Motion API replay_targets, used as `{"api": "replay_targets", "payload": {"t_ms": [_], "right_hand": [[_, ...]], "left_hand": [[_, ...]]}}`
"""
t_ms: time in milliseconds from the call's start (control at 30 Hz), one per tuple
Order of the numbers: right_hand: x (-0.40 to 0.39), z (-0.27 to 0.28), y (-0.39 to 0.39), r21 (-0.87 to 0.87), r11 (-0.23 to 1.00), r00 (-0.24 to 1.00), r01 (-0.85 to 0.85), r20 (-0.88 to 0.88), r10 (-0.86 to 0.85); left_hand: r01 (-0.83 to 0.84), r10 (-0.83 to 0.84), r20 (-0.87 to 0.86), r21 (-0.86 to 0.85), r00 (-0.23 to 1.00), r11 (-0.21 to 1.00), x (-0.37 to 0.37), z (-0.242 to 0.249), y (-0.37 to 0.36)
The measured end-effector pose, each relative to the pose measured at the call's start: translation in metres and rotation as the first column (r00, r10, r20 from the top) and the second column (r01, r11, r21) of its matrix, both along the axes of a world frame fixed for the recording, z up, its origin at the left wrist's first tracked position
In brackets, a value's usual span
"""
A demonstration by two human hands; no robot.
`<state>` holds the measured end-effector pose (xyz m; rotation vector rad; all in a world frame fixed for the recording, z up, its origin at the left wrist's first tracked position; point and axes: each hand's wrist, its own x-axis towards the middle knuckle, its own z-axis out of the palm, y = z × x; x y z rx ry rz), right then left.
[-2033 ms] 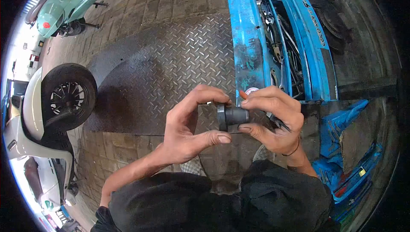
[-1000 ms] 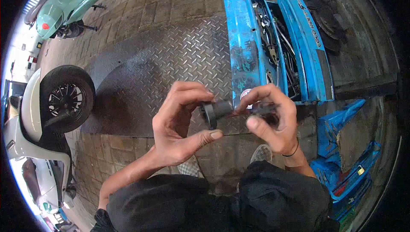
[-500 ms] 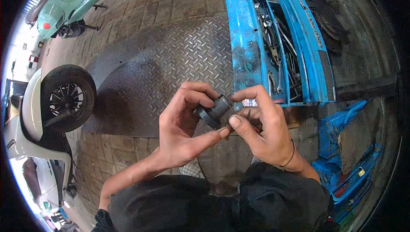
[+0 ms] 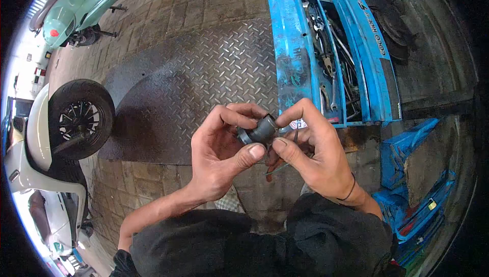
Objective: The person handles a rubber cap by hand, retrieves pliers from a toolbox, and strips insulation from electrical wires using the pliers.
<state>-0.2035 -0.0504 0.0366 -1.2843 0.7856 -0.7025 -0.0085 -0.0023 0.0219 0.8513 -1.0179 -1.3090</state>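
Observation:
My left hand (image 4: 216, 149) grips a dark grey flanged metal cylinder (image 4: 265, 129), fingers over the top and thumb along its lower side. The flange faces my left palm and the rounded end points to the right. At that end, my right hand (image 4: 318, 149) brings its index fingertip and thumb tip right to the rim. A thin dark pointed piece (image 4: 296, 133) sticks up between the right fingers; most of it is hidden. Below the cylinder, a small reddish-brown end and a thin greenish strip (image 4: 273, 172) show under the fingers; what they belong to I cannot tell.
Ahead to the right stands an opened blue toolbox (image 4: 293, 42) with wrenches and pliers. A diamond-plate metal sheet (image 4: 214, 63) lies on the brick floor. On the left are a scooter wheel (image 4: 81, 119) and a mint-green scooter (image 4: 76, 7). Blue metal pieces (image 4: 407, 147) lie at right.
The cylinder has turned in my left hand, so its flange shows less and its rounded end more. My left thumb has moved up and left. A greenish strip now shows below.

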Motion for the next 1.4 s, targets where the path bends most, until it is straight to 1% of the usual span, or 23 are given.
{"api": "replay_targets", "payload": {"t_ms": [33,67,100,133,200,267,333,433,500,567,633,667,733,867,967,1067,1133,1200,1367,1400], "right_hand": [[0.0,0.0,0.0,0.017,1.0,1.0,-0.017,0.007,0.017],[0.0,0.001,-0.001,0.018,1.0,1.0,-0.017,0.007,0.017],[0.0,0.002,0.0,0.063,0.998,1.0,-0.019,0.024,0.018],[0.0,0.003,0.0,0.109,0.994,0.999,-0.021,0.041,0.017],[0.001,0.003,0.0,0.142,0.99,0.998,-0.023,0.06,0.015],[0.001,0.002,0.001,0.175,0.984,0.997,-0.026,0.077,0.012],[0.002,0.0,0.0,0.124,0.992,0.995,-0.031,0.098,0.019],[0.002,-0.001,-0.001,0.144,0.988,0.991,-0.051,0.133,0.032],[0.002,-0.002,-0.001,0.149,0.987,0.991,-0.055,0.127,0.036],[0.002,-0.003,-0.001,0.154,0.986,0.992,-0.059,0.12,0.041],[0.004,-0.003,0.0,0.193,0.979,0.985,-0.06,0.173,0.026],[0.003,-0.002,0.0,0.193,0.979,0.985,-0.06,0.172,0.026],[0.002,0.003,-0.002,0.289,0.952,0.976,-0.104,0.214,0.042],[0.001,0.008,-0.005,0.315,0.939,0.975,-0.138,0.21,0.073],[0.001,0.008,-0.005,0.333,0.929,0.965,-0.16,0.249,0.077],[0.0,0.009,-0.006,0.354,0.92,0.965,-0.167,0.25,0.079],[-0.002,0.009,-0.009,0.36,0.911,0.973,-0.198,0.182,0.14],[-0.001,0.008,-0.007,0.352,0.917,0.974,-0.189,0.184,0.13],[-0.001,0.008,-0.006,0.355,0.917,0.976,-0.182,0.182,0.124],[-0.001,0.01,-0.006,0.381,0.905,0.972,-0.19,0.203,0.118]], "left_hand": [[0.0,0.0,0.0,0.0,1.0,1.0,0.0,-0.001,0.0],[-0.027,0.028,0.037,-0.036,0.999,0.999,-0.001,-0.003,0.0],[-0.052,0.058,0.073,-0.073,0.996,0.996,-0.001,-0.003,0.001],[-0.052,0.058,0.073,-0.072,0.996,0.996,0.0,-0.004,0.001],[-0.085,0.102,0.149,-0.113,0.984,0.99,0.001,-0.004,0.002],[-0.097,0.112,0.138,-0.106,0.984,0.99,0.0,-0.005,0.003],[-0.109,0.122,0.126,-0.105,0.984,0.988,-0.001,-0.005,0.003],[-0.123,0.136,0.125,-0.106,0.983,0.987,-0.002,-0.006,0.003],[-0.125,0.148,0.157,-0.147,0.976,0.981,-0.002,-0.008,0.003],[-0.125,0.144,0.143,-0.133,0.979,0.983,-0.002,-0.008,0.004],[-0.125,0.14,0.13,-0.119,0.981,0.985,-0.001,-0.008,0.005],[-0.125,0.139,0.131,-0.106,0.982,0.986,0.0,-0.008,0.005],[-0.126,0.137,0.131,-0.093,0.982,0.988,0.0,-0.008,0.006],[-0.127,0.136,0.095,-0.091,0.986,0.988,-0.001,-0.007,0.006],[-0.116,0.122,0.078,-0.075,0.989,0.99,0.0,-0.006,0.005],[-0.112,0.119,0.086,-0.087,0.989,0.99,0.0,-0.007,0.006],[-0.114,0.123,0.092,-0.1,0.988,0.988,-0.001,-0.007,0.006],[-0.102,0.105,0.06,-0.048,0.993,0.994,-0.001,-0.005,0.006],[-0.102,0.104,0.044,-0.042,0.994,0.994,-0.002,-0.006,0.006],[-0.108,0.109,0.045,-0.039,0.993,0.993,-0.002,-0.006,0.006]]}}
